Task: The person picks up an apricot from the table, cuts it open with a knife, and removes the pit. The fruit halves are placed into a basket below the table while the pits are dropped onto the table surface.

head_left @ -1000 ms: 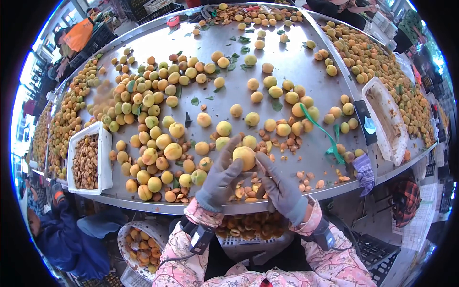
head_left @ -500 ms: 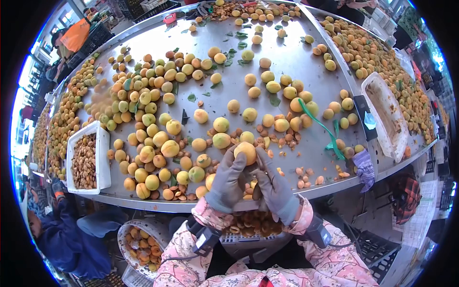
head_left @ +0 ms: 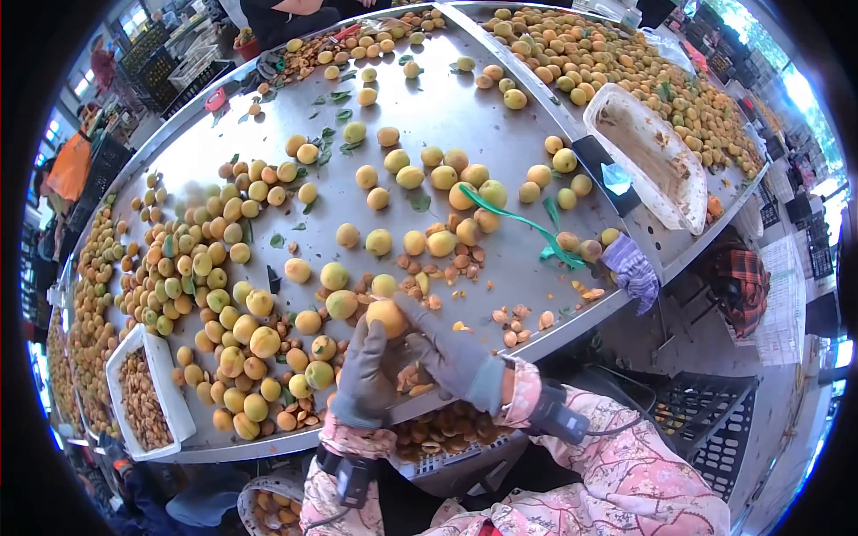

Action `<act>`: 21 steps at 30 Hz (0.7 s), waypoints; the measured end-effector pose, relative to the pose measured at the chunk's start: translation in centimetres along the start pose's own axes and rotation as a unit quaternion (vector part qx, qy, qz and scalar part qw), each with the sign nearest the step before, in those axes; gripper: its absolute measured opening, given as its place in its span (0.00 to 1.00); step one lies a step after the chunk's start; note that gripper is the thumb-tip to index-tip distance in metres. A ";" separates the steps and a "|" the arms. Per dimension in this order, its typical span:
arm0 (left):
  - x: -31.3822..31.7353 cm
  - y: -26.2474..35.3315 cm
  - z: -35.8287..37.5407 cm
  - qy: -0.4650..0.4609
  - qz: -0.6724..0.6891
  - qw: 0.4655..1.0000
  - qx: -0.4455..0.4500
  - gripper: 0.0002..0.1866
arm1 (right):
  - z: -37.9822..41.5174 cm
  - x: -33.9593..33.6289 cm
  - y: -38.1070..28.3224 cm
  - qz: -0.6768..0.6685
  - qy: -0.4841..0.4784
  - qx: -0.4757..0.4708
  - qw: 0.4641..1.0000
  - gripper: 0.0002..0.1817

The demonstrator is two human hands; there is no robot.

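Note:
An orange-yellow apricot [head_left: 386,316] is held up over the front edge of the metal table [head_left: 527,295]. My left hand [head_left: 368,371], in a grey glove, grips it from below and the left. Gloved alike, my right hand [head_left: 460,353] has its fingers bent in against the fruit's right side. Its palm is turned away, so anything else inside it is hidden. Just beyond the hands lie whole apricots [head_left: 341,305] and a patch of brown pits [head_left: 458,265]. Below the table edge, a crate of split apricot pieces [head_left: 447,433] sits between my forearms.
On the left stands a white tub of pits [head_left: 183,402]. To the right are a long white tray [head_left: 617,116], a green ribbon [head_left: 527,223] and a purple glove [head_left: 633,271]. A bucket of apricots [head_left: 259,509] is at lower left. Black crates [head_left: 715,429] stand at lower right.
The camera view has turned right, so the table and its fruit appear shifted left and tilted. Both hands still hold the apricot together over the table edge.

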State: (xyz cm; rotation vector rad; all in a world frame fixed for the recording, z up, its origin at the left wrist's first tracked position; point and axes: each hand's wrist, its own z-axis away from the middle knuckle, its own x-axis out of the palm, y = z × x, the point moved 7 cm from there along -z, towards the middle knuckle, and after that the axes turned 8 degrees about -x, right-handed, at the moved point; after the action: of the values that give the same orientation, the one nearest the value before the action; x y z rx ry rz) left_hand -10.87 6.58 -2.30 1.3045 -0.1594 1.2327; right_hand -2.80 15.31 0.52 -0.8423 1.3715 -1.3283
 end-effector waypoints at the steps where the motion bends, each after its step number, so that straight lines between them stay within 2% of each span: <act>1: 0.4 0.6 0.3 -0.023 -0.034 0.998 -0.045 0.22 | 0.0 -0.6 -0.3 -0.003 -0.002 0.001 1.000 0.29; 2: 0.6 0.7 0.7 -0.045 -0.067 0.993 -0.091 0.22 | 0.0 -1.2 -1.2 0.058 -0.005 -0.046 0.997 0.29; 3: -0.3 0.7 0.4 -0.031 -0.106 0.991 -0.082 0.22 | 0.0 -1.3 -2.0 0.119 -0.008 -0.092 0.989 0.29; 7: 0.3 -1.7 -0.3 -0.012 -0.097 0.993 -0.065 0.23 | -0.1 -0.1 -0.2 0.150 -0.008 -0.030 0.988 0.29; 9: 1.2 -3.2 -0.3 0.034 0.076 0.996 0.021 0.25 | -0.4 0.4 0.2 0.135 0.163 -0.158 0.965 0.30; 10: 1.2 -2.8 -0.3 0.034 0.080 0.996 0.025 0.25 | -0.4 0.3 0.3 0.138 0.158 -0.160 0.964 0.30; 12: 1.3 -2.2 -0.6 0.018 0.035 0.999 -0.018 0.25 | -0.8 0.4 1.1 0.098 0.072 0.000 0.993 0.31; 13: 1.1 -1.7 -0.6 0.021 0.035 0.999 -0.016 0.25 | -0.8 0.5 1.5 0.097 0.069 0.000 0.993 0.31; 15: 1.4 -1.3 -0.6 -0.034 0.009 0.998 -0.044 0.21 | -0.9 0.3 1.7 0.027 0.093 -0.069 0.993 0.32; 18: 0.7 -1.7 -0.7 -0.007 -0.043 0.998 -0.053 0.21 | -0.9 0.3 2.1 0.012 0.080 -0.056 0.995 0.32; 20: 0.1 -1.7 -0.3 0.007 -0.025 0.999 -0.048 0.20 | -1.0 0.7 1.7 0.001 0.063 -0.064 0.996 0.33; 21: -0.6 -1.2 0.3 0.060 -0.075 0.995 -0.039 0.18 | -1.0 1.6 2.1 0.014 0.046 -0.047 0.998 0.34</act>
State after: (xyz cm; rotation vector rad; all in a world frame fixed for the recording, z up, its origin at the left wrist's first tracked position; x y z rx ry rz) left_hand -10.09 6.28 -3.39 1.1501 -0.0219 1.1615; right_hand -3.85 14.38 -1.94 -0.8292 1.5224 -1.3038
